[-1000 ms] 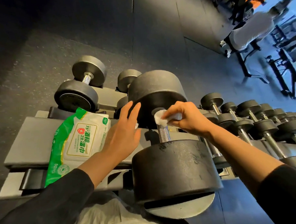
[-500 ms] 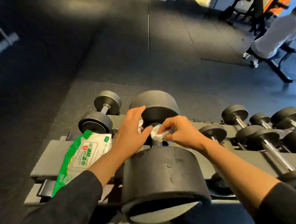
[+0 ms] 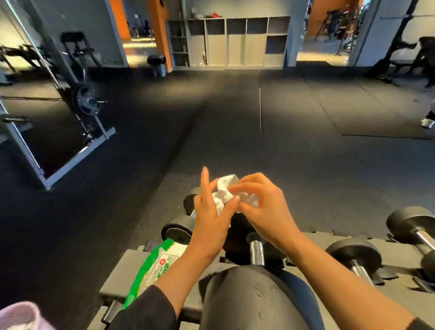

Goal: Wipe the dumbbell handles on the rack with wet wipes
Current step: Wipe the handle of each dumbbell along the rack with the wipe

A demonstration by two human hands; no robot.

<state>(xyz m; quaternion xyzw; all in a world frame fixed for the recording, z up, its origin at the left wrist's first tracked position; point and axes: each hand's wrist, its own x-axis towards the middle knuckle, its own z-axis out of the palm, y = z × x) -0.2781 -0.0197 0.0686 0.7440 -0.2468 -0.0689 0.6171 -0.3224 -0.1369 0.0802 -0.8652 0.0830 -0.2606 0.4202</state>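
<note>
Holding wipe: both hands raised above rack (image 3: 121,273).
Left hand (image 3: 210,215): grip apparently pinches wet wipe (image 3: 225,189).
Right hand (image 3: 264,207): grip pinches wipe.
Dumbbell handle (image 3: 256,252): 6 o'clock of hands.
Wipe pack (image 3: 154,269): 8 o'clock.

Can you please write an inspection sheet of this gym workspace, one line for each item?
Surface: grey rack carrying dumbbells, above dark rubber floor.
Job's things: crumpled white wipe held up above the rack; large dumbbell nearest, its knurled handle bare; green wipes pack lying on the rack.
Clutter: pink container at lower left holding something white.
Grippers: left hand and right hand both pinch the wipe.
Cables: nothing seen.
Surroundings: smaller dumbbells to the right, mirror at left, grey lockers at the far wall, person at far right.
</note>
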